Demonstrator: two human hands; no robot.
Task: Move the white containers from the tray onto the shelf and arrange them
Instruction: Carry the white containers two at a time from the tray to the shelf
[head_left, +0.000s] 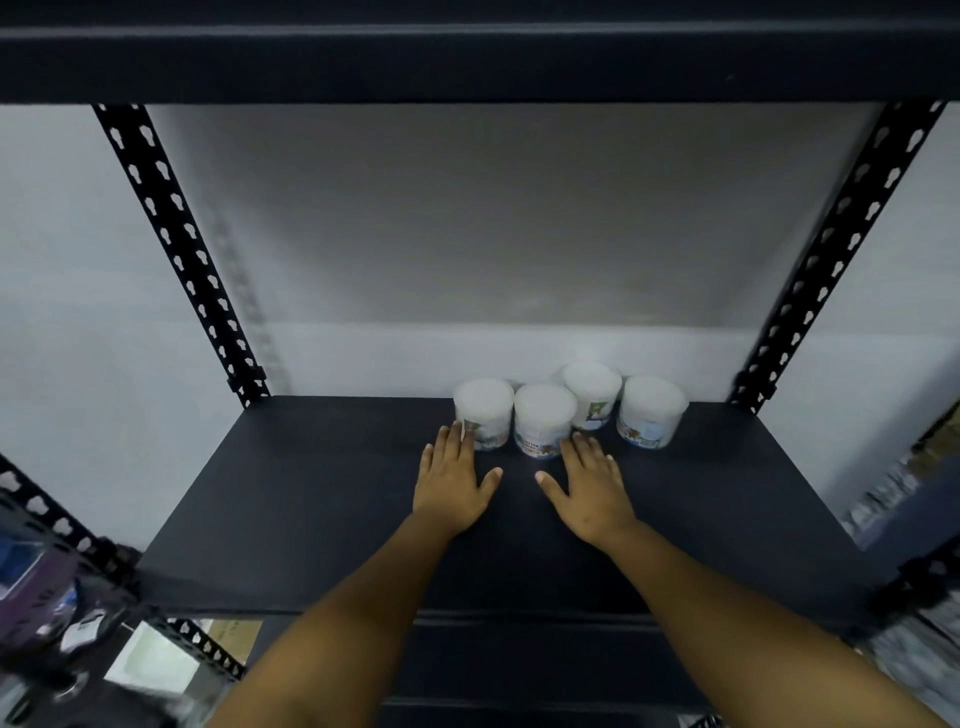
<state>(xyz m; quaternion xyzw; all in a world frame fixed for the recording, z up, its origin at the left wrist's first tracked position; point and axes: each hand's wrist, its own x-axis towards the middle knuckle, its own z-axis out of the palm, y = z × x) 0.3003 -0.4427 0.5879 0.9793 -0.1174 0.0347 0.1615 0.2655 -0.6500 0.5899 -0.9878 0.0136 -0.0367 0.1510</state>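
1. Head view: four white containers (566, 410) standing upright near the back of the dark shelf (322, 499), close together.
2. Left hand (453, 480) flat, fingers straight, grip spread apart, holding nothing; fingertips (457, 428) touching the leftmost container (484, 413).
3. Right hand (589, 491) flat too, grip spread apart, holding nothing; fingertips (577, 441) right by the second container (544, 420), touch hard to tell.
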